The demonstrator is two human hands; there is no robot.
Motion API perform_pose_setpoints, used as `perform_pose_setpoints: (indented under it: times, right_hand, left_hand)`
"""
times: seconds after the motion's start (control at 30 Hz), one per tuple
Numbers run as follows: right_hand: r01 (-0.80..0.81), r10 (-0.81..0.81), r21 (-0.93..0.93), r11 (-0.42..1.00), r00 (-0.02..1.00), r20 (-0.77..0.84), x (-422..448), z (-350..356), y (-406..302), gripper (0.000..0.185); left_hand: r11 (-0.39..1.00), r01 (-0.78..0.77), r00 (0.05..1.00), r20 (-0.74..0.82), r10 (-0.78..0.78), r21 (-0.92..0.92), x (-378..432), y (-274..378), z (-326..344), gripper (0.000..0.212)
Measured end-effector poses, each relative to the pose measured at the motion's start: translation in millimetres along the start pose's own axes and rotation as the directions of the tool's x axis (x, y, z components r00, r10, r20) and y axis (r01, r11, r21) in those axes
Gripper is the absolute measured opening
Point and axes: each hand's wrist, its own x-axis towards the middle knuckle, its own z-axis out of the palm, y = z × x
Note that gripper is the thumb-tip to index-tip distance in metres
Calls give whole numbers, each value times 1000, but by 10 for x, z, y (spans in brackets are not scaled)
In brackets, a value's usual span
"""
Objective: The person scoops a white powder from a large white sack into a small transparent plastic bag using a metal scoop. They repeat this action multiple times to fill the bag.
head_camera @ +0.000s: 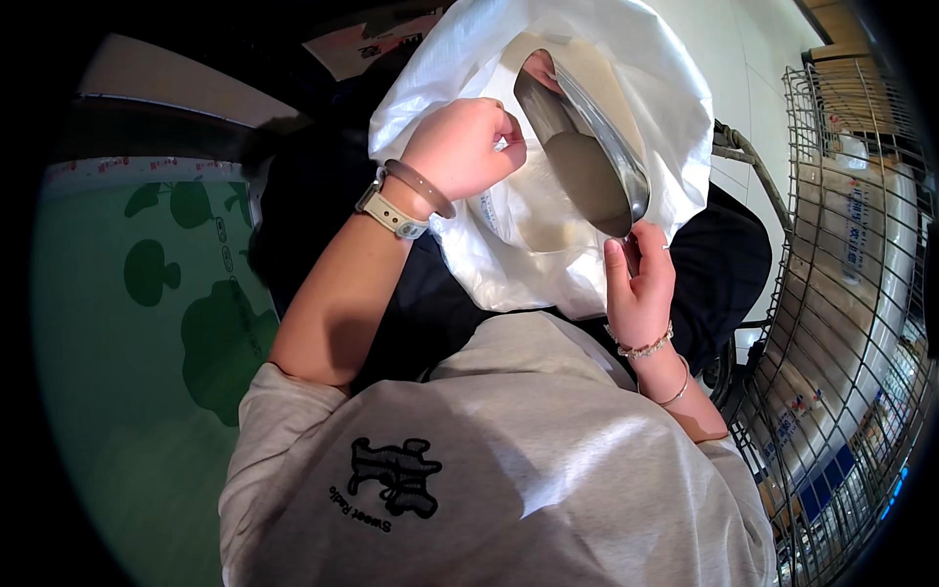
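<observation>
A white woven plastic bag [675, 95] stands wide open between the dark-clad legs, its rim folded outward. Inside its mouth is a shiny metal scoop [605, 136], tilted, with a hand reflected in its polished surface. My right hand [642, 275] grips the scoop's short handle at the near right side of the bag. Over the bag's left part is my left hand [469, 147], with curled fingers and the thumb against them; whether something small is pinched there cannot be told. A watch and a brown band circle the left wrist. Pale contents in the bag are partly hidden.
At the right stands a wire shopping cart [829, 293] holding large plastic-wrapped packs [855, 220] that bear writing. To the left is a green panel [154, 345] with darker plant shapes. Pale floor tiles [748, 44] show behind the bag.
</observation>
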Motion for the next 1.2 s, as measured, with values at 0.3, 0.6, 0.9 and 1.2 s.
perform_pose_setpoints:
  times: [0.3, 0.6, 0.9, 1.2]
  right_hand:
    - [35, -34, 30, 999, 999, -35, -8, 17, -2, 23]
    - [32, -31, 62, 998, 999, -19, -9, 12, -59, 23]
    - [-212, 207, 365, 907, 977, 52, 27, -10, 88, 12]
    - [-454, 386, 641, 618, 886, 256, 206, -188, 106, 20]
  left_hand:
    - [993, 104, 994, -22, -105, -54, -38, 83, -28, 14]
    - [995, -79, 988, -138, 71, -55, 19, -191, 166, 16]
    - [998, -9, 1000, -9, 8, -66, -9, -12, 14, 14]
    - [997, 12, 1000, -9, -12, -79, -31, 10, 2, 14]
